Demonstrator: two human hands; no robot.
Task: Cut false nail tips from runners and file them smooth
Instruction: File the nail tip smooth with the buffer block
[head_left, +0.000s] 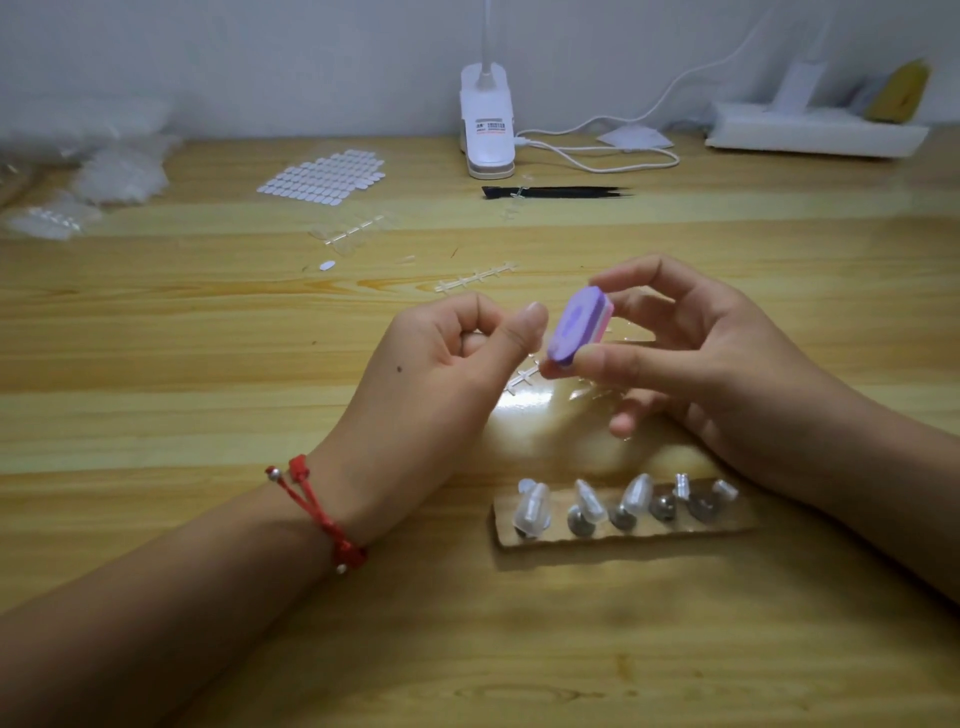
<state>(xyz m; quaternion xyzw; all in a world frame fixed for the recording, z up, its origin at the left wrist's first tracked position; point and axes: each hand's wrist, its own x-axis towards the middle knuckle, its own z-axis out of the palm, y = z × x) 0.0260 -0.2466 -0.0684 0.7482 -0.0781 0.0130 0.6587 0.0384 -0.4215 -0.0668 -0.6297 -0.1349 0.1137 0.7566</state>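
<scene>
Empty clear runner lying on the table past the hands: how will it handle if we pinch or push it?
The runner looks thin and see-through, so probably very light and somewhat bendy. It lies flat on the glossy wooden table, so a push likely skates it, and pinching may need an edge lift. Its short side stubs look slender; they might snap.

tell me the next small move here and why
Probably stroke the purple file block, pinched by the right hand, across whatever the left hand holds in its curled fingers: the block sits right beside the left thumb. A nail tip there is too small to confirm.
</scene>
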